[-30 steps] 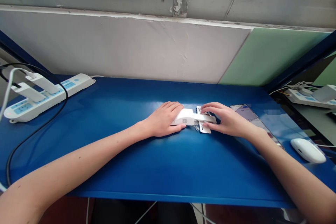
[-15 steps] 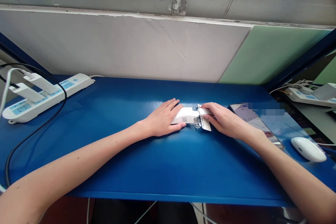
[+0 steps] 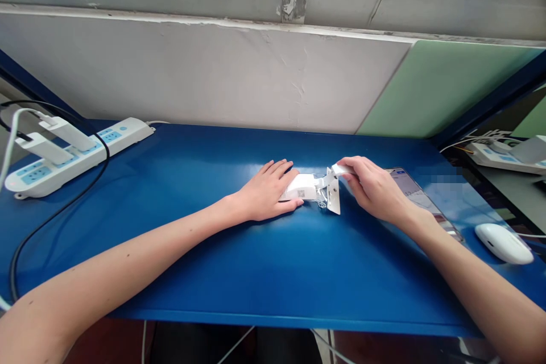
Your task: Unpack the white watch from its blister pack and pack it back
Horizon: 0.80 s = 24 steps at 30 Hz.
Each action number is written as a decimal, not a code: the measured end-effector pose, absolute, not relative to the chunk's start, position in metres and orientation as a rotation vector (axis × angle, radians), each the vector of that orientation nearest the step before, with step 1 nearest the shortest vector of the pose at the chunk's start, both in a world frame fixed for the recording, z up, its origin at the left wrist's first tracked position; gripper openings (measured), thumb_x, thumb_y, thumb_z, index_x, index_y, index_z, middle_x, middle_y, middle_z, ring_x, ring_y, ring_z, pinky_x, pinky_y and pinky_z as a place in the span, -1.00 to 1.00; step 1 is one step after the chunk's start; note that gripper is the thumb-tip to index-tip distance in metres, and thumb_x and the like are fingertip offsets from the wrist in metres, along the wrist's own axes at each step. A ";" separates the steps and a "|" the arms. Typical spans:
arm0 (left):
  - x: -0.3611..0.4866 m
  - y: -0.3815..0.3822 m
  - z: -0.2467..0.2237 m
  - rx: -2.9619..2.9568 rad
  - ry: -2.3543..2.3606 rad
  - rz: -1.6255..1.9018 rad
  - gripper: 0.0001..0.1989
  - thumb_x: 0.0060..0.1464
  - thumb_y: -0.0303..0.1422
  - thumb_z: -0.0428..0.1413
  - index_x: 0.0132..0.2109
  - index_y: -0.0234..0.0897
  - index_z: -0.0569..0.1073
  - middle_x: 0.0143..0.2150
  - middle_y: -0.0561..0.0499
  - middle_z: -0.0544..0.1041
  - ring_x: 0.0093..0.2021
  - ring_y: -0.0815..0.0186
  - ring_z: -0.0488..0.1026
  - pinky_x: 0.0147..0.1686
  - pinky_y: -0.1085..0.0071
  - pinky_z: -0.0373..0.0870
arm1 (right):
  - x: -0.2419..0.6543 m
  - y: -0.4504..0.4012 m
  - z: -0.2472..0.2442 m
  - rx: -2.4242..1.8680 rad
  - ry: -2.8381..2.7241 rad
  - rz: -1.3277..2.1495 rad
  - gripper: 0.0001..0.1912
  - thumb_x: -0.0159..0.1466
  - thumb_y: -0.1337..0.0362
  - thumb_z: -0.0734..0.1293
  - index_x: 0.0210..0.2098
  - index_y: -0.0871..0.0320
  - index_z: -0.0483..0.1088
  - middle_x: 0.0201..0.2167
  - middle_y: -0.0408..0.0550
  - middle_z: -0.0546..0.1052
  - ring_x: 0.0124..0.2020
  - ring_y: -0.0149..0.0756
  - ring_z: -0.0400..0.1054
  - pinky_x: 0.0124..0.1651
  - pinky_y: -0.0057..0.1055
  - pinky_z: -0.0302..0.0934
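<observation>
A small white packet [image 3: 305,186] with a printed square code lies on the blue desk, with clear plastic film at its right end. Across its left part rests my left hand [image 3: 268,190], fingers stretched out and thumb along the near edge, pressing it down. My right hand [image 3: 371,186] is closed in a pinch on a white strip [image 3: 341,170], raised just above the desk. A narrow white piece runs from the strip toward the packet. Below the strip, a white card flap [image 3: 333,196] with small dark holes stands at the packet's right end.
On the left is a white power strip [image 3: 123,129] with two plugged-in chargers and a black cable [image 3: 63,222]. A phone [image 3: 426,202] lies beyond my right wrist, near a white mouse-shaped object [image 3: 503,243]. A wall rises behind the blue desk [image 3: 256,273].
My right hand has moved slightly up and right, drawing the white strip away from the packet. The card flap has tipped more upright. My left hand stays in place.
</observation>
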State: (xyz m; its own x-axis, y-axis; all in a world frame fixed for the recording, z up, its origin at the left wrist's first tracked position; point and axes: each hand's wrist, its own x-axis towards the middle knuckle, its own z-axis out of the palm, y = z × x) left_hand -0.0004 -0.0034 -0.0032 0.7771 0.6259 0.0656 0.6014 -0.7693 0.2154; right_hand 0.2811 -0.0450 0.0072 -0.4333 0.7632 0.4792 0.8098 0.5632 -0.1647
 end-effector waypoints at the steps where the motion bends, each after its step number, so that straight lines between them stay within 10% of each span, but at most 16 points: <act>1: 0.000 -0.003 -0.003 2.788 0.974 0.189 -0.33 0.30 0.05 -0.05 0.33 -0.36 0.24 0.44 -0.31 0.13 0.45 -0.09 0.02 0.39 -0.04 -0.05 | 0.283 -0.044 0.008 -1.244 -2.249 -0.161 -0.77 0.44 0.25 0.13 0.02 0.10 0.31 -0.12 0.12 0.55 -0.13 -0.04 0.46 -0.13 -0.17 0.34; 11: -0.001 -0.004 -0.005 2.803 0.975 0.192 -0.27 0.27 0.08 -0.03 0.34 -0.38 0.24 0.44 -0.32 0.12 0.46 -0.08 0.01 0.40 -0.02 -0.06 | 0.287 -0.050 0.022 -1.347 -1.851 -0.056 -0.79 0.42 0.20 0.23 -0.15 0.08 0.49 -0.49 -0.12 0.59 -0.56 -0.31 0.47 -0.44 -0.38 0.31; 24: -0.002 -0.003 -0.005 2.793 0.980 0.198 -0.24 0.26 0.08 -0.01 0.37 -0.41 0.22 0.44 -0.33 0.12 0.46 -0.08 0.00 0.40 -0.03 -0.06 | 0.274 -0.053 0.029 -1.259 -1.468 0.257 -0.68 0.05 0.18 0.59 -0.22 0.01 0.53 -0.42 -0.15 0.56 -0.45 -0.27 0.45 -0.40 -0.31 0.35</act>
State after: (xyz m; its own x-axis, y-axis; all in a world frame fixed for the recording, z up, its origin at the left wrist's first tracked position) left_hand -0.0016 -0.0034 -0.0052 0.7746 0.6289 0.0672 0.6057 -0.7682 0.2074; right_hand 0.2745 -0.0530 0.0287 0.2001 0.7881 0.5820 0.5435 0.4050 -0.7353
